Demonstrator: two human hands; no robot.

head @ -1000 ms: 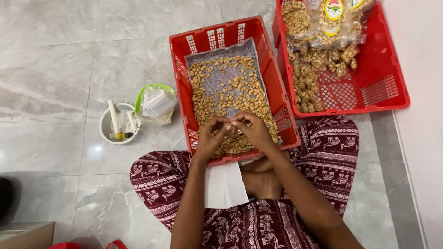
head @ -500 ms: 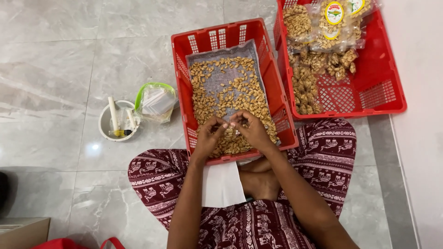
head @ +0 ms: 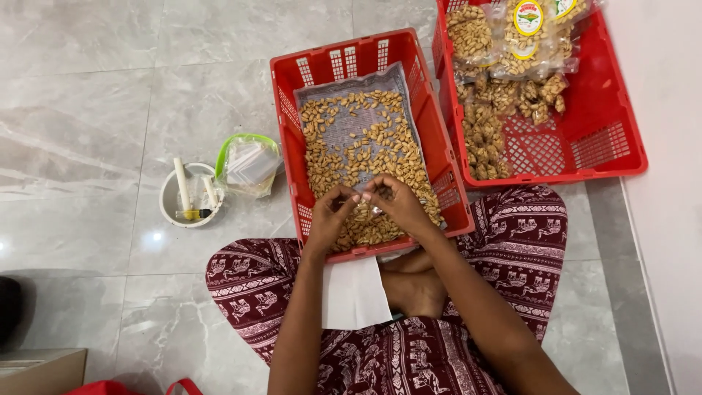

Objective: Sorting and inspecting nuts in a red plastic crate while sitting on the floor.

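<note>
Here, clear packets of snacks (head: 512, 44) with round yellow-and-green labels (head: 528, 17) lie heaped at the far edge of the right-hand red crate (head: 614, 139). The nearer red crate (head: 289, 146) holds loose golden nuts (head: 365, 146) on a grey liner. Over its near edge, the left hand (head: 333, 216) and right hand (head: 398, 205) meet fingertip to fingertip, pinching a small piece too tiny to identify.
</note>
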